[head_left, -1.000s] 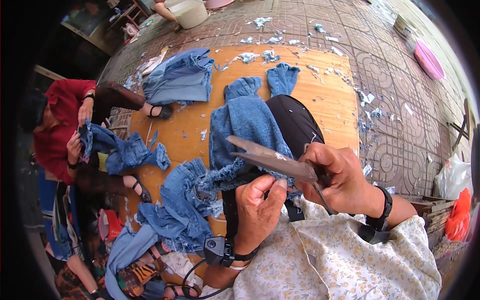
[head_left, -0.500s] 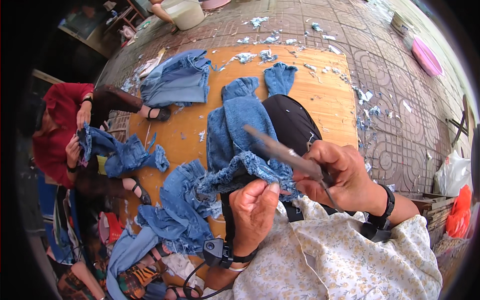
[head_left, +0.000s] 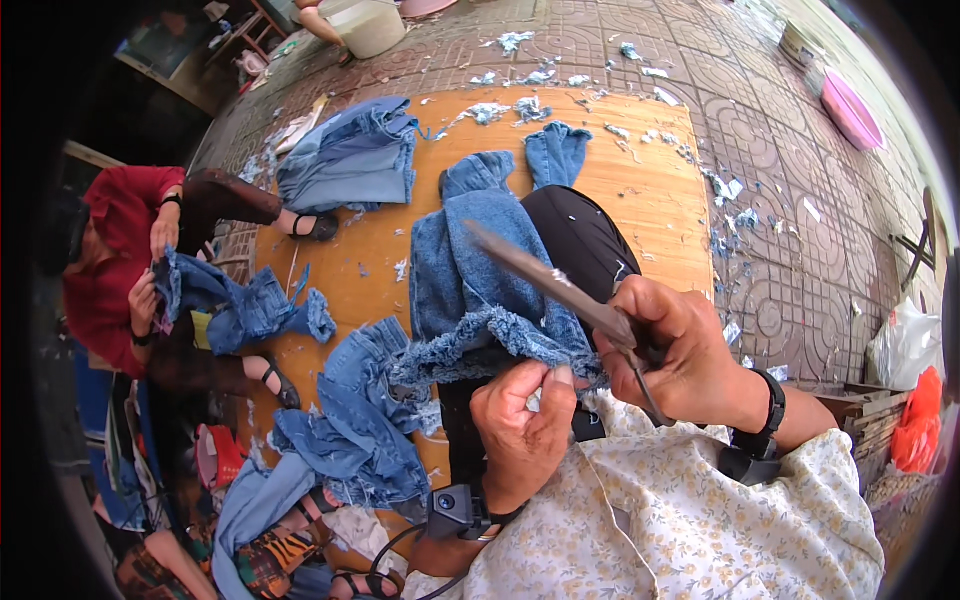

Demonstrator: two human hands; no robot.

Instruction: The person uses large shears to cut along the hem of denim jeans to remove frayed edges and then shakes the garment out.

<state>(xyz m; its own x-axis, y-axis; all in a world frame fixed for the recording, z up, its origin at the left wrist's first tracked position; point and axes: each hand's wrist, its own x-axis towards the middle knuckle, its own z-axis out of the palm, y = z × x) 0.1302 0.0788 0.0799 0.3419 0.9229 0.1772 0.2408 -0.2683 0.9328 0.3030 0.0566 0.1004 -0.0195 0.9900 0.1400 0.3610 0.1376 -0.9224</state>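
Blue denim jeans (head_left: 465, 265) lie over my lap, and their frayed, fringed edge (head_left: 490, 335) runs across in front of me. At the right end of that edge my left hand (head_left: 525, 425) is closed, the thumb and fingers pinching the cloth. My right hand (head_left: 690, 345) is wrapped around the handles of a dark, worn pair of scissors (head_left: 540, 270). Its blades look closed and point up and left above the denim. The fingertips of my right hand are close to the frayed edge; whether they touch it is hidden.
More denim lies on the wooden board (head_left: 650, 210): a folded pile (head_left: 345, 165) at the back and a frayed heap (head_left: 360, 420) to the left. A person in a red top (head_left: 115, 265) handles denim at far left. Scraps (head_left: 490, 112) litter board and paving. A pink basin (head_left: 850, 110) stands far right.
The scissors have swung slightly, their tip moving left and up. My left hand has shifted a little to the right and down, still pinching the frayed edge.
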